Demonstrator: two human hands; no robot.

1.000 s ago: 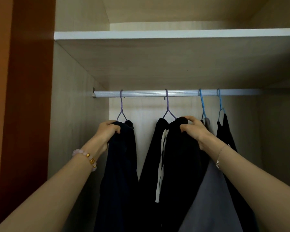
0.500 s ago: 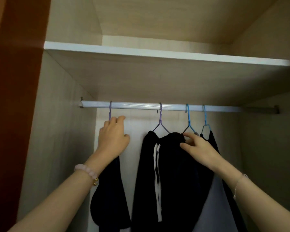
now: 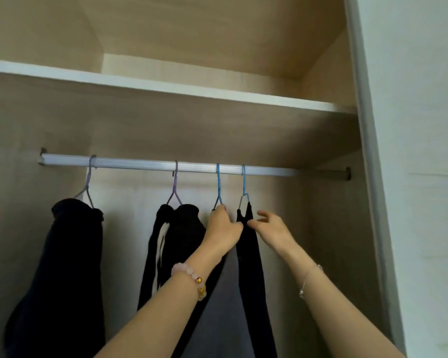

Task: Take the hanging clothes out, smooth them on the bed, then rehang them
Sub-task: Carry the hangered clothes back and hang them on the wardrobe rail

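Black garment [image 3: 248, 244] pinched between left hand [image 3: 224, 232] and loosely spread right hand [image 3: 273, 228].

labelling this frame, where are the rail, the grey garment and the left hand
rail [image 3: 140, 164], head view, bare stretch between the two purple hangers
grey garment [image 3: 217, 306], head view, middle of the cloth below the left wrist
left hand [image 3: 224, 232], head view, back of the hand

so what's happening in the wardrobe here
A person is reaching into the wardrobe, where four garments hang from the rail. The left hand is at the base of a blue hanger carrying a grey garment; the right hand touches the thin black garment beside it. Nothing is off the rail yet.
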